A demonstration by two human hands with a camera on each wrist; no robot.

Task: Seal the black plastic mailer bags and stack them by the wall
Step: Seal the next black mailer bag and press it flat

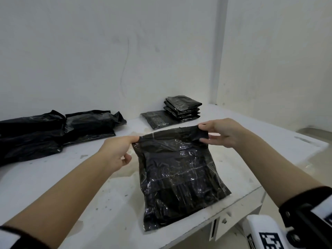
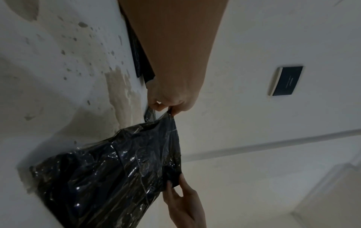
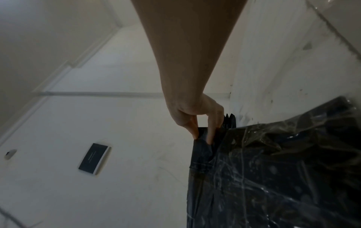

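Black mailer bag point(image 1: 179, 177) lies on the white table point(image 1: 71, 177) near its front edge, left hand point(image 1: 116, 150) and right hand point(image 1: 221, 133) each pinching a top flap corner, sealing step underway; next likely fold flap flat, press, then move to stack point(image 1: 182, 108) by wall.

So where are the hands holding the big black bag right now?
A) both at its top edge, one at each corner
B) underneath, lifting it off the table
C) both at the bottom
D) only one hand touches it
A: the left hand pinches one top corner of the black mailer bag and the right hand pinches the other, while the bag's lower part lies on the white table.
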